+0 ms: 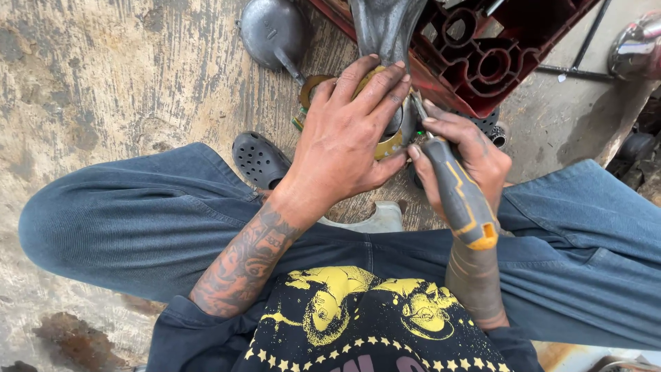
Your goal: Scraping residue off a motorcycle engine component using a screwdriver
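We look down on a dull grey cast-metal part (385, 27) with a brass-yellow ring fitting (387, 146) at its near end, standing at the far centre of the scene against a dark red plastic crate (482, 62) with round moulded openings. The left hand (344, 145) lies spread over the ring, its fingers (375, 86) curled around it and hiding most of its face; only a yellow edge shows. Just to the right, the right hand (461, 148) is closed around a grey-and-yellow rubber-handled screwdriver (461, 196), whose thin steel shaft meets the fitting beside the left fingertips. The handle looks ribbed and worn, its butt capped in orange-yellow. Both forearms cross blue denim trousers (138, 213), soft and creased. A black perforated rubber clog (258, 160) sits near left of the hands on the rough, stained concrete floor (103, 76). A rounded grey metal cover (272, 31) rests at the far left of the part.
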